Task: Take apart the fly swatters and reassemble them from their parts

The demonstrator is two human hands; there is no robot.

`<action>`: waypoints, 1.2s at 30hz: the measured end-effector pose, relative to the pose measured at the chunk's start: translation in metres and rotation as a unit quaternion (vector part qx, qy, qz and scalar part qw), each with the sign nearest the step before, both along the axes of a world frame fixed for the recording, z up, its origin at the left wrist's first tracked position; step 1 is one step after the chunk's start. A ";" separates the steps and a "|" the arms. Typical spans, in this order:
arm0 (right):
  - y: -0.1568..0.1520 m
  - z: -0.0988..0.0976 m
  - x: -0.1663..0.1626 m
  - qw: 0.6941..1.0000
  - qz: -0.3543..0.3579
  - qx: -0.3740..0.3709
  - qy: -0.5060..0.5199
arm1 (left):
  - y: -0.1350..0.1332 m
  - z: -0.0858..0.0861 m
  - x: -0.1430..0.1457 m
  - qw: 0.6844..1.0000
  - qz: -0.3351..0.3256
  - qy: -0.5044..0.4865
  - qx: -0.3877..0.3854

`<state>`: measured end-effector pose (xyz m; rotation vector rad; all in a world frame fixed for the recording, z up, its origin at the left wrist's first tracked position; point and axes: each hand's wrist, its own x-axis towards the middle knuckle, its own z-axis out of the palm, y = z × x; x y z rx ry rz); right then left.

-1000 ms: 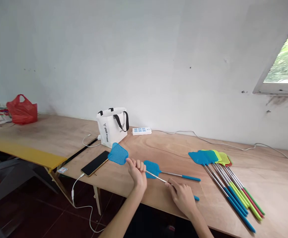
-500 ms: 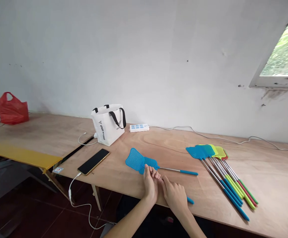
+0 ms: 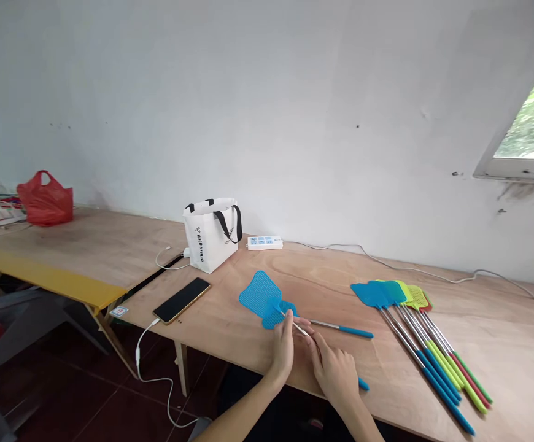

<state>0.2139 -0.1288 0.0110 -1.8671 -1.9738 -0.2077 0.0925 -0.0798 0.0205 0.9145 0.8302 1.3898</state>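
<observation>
My left hand (image 3: 284, 351) and my right hand (image 3: 334, 370) sit side by side at the near table edge, both closed on the thin metal shaft of a blue fly swatter (image 3: 260, 294). Its mesh head points away to the left, just above the table; its blue grip end (image 3: 363, 385) sticks out past my right hand. A second blue swatter (image 3: 340, 329) lies flat right behind my hands, its head partly under the held one.
A row of several swatters (image 3: 426, 344), blue, green, yellow and red, lies to the right. A phone (image 3: 181, 300) on a white cable, a white tote bag (image 3: 212, 234) and a power strip (image 3: 264, 243) lie to the left and behind. A red plastic bag (image 3: 45, 199) sits far left.
The swatter shaft has been pushed shorter: my left hand slid toward my right, and the mesh head came in from beside the phone to just ahead of my hands.
</observation>
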 end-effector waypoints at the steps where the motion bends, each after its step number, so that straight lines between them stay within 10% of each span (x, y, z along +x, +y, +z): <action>1: 0.000 0.001 0.004 1.000 0.012 -0.001 0.007 | -0.001 0.000 0.000 1.000 -0.009 0.020 0.007; 22: 0.003 0.010 0.031 0.995 0.086 -0.042 0.008 | 0.000 -0.003 0.000 0.975 -0.095 0.201 0.015; 36: 0.015 0.004 0.066 0.999 0.011 0.013 -0.038 | -0.002 0.021 -0.010 0.958 -0.003 0.267 0.107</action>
